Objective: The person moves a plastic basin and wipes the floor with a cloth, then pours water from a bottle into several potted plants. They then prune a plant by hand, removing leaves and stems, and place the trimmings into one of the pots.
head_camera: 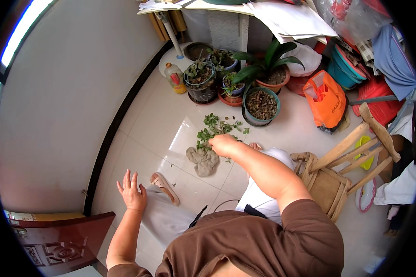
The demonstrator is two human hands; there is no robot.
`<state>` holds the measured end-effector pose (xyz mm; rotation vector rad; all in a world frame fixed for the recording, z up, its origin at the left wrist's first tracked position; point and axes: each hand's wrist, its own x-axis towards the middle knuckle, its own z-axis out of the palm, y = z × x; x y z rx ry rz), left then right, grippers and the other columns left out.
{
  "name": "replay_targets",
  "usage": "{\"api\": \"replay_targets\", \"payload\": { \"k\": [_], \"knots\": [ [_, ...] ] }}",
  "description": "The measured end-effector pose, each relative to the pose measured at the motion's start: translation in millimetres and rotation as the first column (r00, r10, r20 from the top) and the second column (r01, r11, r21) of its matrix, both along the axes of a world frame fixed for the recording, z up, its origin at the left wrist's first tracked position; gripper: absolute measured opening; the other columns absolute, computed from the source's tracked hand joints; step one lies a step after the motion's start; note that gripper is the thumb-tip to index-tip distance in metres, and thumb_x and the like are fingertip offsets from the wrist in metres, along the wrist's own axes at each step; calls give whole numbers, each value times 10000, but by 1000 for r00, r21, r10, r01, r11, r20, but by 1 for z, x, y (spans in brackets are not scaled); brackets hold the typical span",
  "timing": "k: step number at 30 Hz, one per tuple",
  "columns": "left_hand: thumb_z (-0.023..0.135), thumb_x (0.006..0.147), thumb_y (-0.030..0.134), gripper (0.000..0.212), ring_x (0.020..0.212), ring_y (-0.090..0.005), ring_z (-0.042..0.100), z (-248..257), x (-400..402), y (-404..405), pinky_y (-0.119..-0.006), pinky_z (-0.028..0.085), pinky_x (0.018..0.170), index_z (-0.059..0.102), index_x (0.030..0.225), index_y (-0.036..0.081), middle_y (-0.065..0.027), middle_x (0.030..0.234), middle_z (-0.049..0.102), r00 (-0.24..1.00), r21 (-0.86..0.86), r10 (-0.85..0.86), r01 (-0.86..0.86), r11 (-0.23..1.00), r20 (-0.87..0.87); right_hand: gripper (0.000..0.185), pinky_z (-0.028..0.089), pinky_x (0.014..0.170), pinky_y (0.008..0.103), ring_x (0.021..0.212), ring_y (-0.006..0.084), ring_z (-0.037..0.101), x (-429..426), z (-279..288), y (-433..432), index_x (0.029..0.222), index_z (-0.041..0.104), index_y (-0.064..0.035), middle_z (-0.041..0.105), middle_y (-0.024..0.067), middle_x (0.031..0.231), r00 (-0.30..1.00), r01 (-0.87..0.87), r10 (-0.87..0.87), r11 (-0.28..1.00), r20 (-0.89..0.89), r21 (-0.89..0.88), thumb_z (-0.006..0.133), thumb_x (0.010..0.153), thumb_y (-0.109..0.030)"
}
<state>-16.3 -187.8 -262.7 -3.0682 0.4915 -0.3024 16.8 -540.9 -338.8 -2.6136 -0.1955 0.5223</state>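
My right hand [223, 144] reaches down to a small heap of leafy green plant cuttings [213, 128] on the tiled floor. Its fingers are curled at the edge of the leaves, and what lies between the fingertips is hidden. Just below the cuttings a crumpled grey-brown cloth [204, 161] lies on the tiles. My left hand [133, 194] is raised by my left knee, palm down, fingers apart and holding nothing. A teal-rimmed flowerpot [261, 105] filled with soil and dry bits stands beyond the cuttings.
Several potted plants [201, 81] crowd under a table [225, 7]. An oil bottle [175, 78] stands at their left. To the right are an orange bag [327, 100], teal buckets [345, 69] and a wooden chair [326, 187]. A dark red carved door [64, 246] juts in at lower left.
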Motion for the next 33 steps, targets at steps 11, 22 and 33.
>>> {"api": "replay_targets", "payload": {
  "k": [11,22,33],
  "knots": [
    [566,693,21,234,958,-304,513,-14,43,-129,-361,401,845,580,922,67,-123,1050,546,929,-703,-362,213,679,-69,194,455,700,356,784,287,580,20,8,-1,851,620,-78,612,129,821,970,194,-233,916,69,352,516,773,-222],
    [537,739,65,202,862,-294,562,-57,89,-169,-347,456,745,573,936,32,-151,946,574,696,-836,-509,-252,488,-507,405,436,760,340,897,245,551,251,-49,-40,1127,491,-36,572,145,982,872,452,-478,869,107,200,565,791,-250],
    [552,756,68,199,873,-272,560,-41,109,-154,-325,448,766,566,950,28,-123,918,586,654,-837,-540,-302,457,-531,571,412,850,341,1010,266,508,378,-119,-17,1186,428,-94,519,136,1106,799,599,-598,800,-62,3,671,692,-246]
  ]
}}
